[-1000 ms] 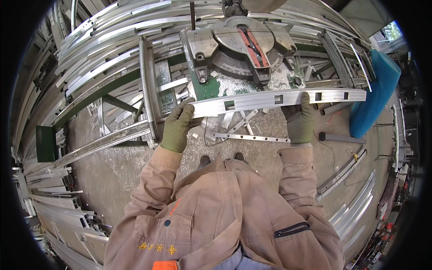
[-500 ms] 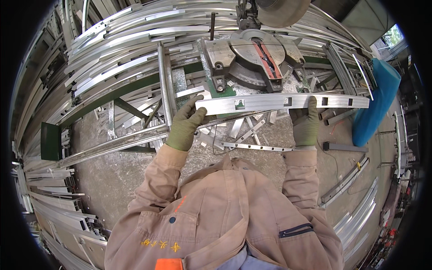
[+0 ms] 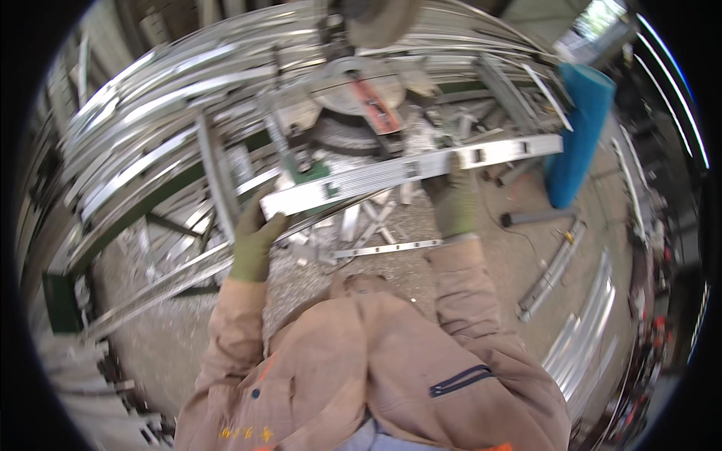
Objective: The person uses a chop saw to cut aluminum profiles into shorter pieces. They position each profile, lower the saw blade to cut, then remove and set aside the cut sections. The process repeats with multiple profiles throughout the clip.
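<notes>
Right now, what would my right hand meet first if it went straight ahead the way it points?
Beyond the slotted metal strip your right hand holds, probably the littered saw bench; depth is unclear.

Bar (image 3: 372, 178) spans left hand (image 3: 256, 244) to right hand (image 3: 453, 207), its right end running on past right hand. Ahead of both hands, beyond bar: saw (image 3: 338, 101) on counter (image 3: 310, 171); long strips (image 3: 203, 89) behind saw and ahead-left of left hand. Between hands, lower than bar: short strip (image 3: 387, 249). Right of right hand: tube (image 3: 545, 216) on floor (image 3: 173, 331), roll (image 3: 579, 135) farther ahead; loose lengths (image 3: 583, 338) nearer the body
</notes>
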`<state>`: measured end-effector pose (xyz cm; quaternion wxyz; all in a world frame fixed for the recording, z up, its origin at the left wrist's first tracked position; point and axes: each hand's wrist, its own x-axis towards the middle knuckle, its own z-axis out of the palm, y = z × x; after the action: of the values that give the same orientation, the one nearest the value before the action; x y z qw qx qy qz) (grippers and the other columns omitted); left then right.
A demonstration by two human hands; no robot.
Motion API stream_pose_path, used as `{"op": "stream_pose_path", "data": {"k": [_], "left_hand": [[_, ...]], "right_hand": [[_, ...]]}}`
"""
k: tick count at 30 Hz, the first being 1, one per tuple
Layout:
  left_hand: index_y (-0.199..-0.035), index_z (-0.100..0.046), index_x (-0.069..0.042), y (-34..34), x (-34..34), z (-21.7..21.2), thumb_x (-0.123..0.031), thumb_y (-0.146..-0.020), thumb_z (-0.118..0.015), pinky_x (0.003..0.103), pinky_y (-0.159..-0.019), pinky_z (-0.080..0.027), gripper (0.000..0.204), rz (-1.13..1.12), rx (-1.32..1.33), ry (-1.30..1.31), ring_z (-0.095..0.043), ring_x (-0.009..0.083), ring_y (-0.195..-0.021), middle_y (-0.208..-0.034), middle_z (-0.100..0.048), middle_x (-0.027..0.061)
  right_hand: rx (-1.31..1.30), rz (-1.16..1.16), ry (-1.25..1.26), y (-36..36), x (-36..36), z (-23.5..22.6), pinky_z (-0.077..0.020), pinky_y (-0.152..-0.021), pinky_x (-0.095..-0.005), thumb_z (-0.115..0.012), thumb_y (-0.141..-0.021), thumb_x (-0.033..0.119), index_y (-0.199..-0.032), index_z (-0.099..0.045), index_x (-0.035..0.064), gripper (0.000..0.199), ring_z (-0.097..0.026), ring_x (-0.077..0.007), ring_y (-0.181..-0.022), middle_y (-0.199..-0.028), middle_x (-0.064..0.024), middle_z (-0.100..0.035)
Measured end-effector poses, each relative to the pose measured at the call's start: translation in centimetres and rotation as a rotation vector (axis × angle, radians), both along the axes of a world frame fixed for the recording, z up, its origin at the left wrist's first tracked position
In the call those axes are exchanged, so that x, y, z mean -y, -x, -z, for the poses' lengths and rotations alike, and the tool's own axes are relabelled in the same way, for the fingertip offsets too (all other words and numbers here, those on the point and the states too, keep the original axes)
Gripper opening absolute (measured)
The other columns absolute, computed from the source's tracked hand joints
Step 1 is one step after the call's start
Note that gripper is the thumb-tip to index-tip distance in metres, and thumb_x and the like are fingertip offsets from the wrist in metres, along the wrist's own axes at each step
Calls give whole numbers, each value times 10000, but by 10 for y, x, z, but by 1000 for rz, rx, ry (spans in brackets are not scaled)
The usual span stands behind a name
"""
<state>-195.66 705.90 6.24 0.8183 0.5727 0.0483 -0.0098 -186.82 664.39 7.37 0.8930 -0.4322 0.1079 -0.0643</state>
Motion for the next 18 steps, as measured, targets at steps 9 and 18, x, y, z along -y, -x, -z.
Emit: {"op": "stream_pose_path", "data": {"k": [9, 18], "left_hand": [[-1783, -581, -22, 5, 12, 13, -49, -1173, -746, 364, -1084, -682, 633, -39, -70, -48, -751, 192, -1240, -1449, -746, 112], [-1781, -597, -47, 18, 23, 14, -87, -1166, -766, 362, -1027, -675, 638, -66, -40, -33, -765, 199, -1187, -1384, -766, 82]], "right_hand": [[-40, 63, 111, 16, 0, -20, -737, -901, -404, -888, -1162, 429, -1437, -733, 97, 458, -848, -223, -1029, -1199, -48, -838], [-64, 100, 101, 16, 1, -17, -733, -864, -426, -888, -1162, 418, -1468, -749, 50, 498, -851, -240, -992, -1184, -49, -848]]}}
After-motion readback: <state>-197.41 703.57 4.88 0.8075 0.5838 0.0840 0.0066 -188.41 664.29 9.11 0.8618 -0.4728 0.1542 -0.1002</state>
